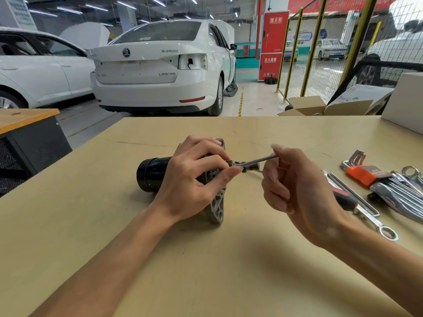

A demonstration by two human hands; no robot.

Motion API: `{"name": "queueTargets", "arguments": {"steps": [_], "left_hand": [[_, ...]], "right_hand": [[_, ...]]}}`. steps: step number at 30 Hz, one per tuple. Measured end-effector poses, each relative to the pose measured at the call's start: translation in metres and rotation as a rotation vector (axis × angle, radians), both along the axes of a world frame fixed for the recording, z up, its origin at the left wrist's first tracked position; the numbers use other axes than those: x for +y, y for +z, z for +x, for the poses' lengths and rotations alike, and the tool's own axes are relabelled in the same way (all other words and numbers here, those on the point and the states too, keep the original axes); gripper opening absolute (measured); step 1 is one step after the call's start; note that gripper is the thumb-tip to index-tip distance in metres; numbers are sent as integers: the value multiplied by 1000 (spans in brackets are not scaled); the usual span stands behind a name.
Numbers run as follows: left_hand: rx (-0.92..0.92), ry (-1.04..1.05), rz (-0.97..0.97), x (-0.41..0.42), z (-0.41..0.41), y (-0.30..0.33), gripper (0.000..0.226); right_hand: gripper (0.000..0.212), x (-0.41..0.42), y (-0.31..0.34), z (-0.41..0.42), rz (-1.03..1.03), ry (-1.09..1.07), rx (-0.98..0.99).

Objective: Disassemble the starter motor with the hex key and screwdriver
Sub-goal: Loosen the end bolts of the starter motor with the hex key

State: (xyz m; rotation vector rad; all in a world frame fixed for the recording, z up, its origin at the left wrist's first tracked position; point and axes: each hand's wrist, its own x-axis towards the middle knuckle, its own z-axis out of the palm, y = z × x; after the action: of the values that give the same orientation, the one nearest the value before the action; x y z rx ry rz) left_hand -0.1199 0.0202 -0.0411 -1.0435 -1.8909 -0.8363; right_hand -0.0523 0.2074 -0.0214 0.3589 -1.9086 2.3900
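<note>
Behind my tan wooden table [229, 271] stands a workshop bay with a white car [160, 65] parked tail-on, a second white car [34, 72] at the left, a red cabinet [273, 45] and a yellow mesh fence [320, 42] to the right. I see the starter motor [153, 177] lying on its side near the middle of the table, black round body pointing left, grey cast flange [217, 207] standing on edge to the right. My left hand [192, 177] is wrapped over the motor where body meets flange, fingers curled round it, thumb and forefinger meeting at the small fitting that sticks out to the right. My right hand [297, 186] has its fingers curled around a slim metal hex key [261, 160], whose tip reaches that fitting just beside my left fingertips; I cannot tell whether the tip is seated. At the right of the table lie a screwdriver [343, 197] with a red and black handle, partly hidden by my right hand, a ring spanner [375, 221], a set of hex keys [359, 170] in an orange holder and a bunch of shiny spanners [402, 195]. Open cardboard boxes [320, 106] sit at the far right edge.
</note>
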Motion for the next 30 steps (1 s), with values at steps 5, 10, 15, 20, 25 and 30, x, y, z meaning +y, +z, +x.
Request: {"name": "queueTargets", "arguments": {"steps": [5, 10, 15, 20, 25, 30], "left_hand": [[5, 2, -12, -1, 0, -1, 29], [-6, 4, -5, 0, 0, -1, 29], [-20, -5, -1, 0, 1, -1, 31], [-14, -7, 12, 0, 2, -1, 31], [-3, -6, 24, 0, 1, -1, 30], [-12, -4, -3, -1, 2, 1, 32]], "right_hand": [[42, 7, 0, -3, 245, -93, 192], [33, 17, 1, -6, 620, -183, 500], [26, 14, -1, -6, 672, -211, 569], [53, 10, 2, 1, 339, -95, 344], [42, 8, 3, -2, 220, -48, 276], [35, 13, 2, 1, 331, -102, 358]]}}
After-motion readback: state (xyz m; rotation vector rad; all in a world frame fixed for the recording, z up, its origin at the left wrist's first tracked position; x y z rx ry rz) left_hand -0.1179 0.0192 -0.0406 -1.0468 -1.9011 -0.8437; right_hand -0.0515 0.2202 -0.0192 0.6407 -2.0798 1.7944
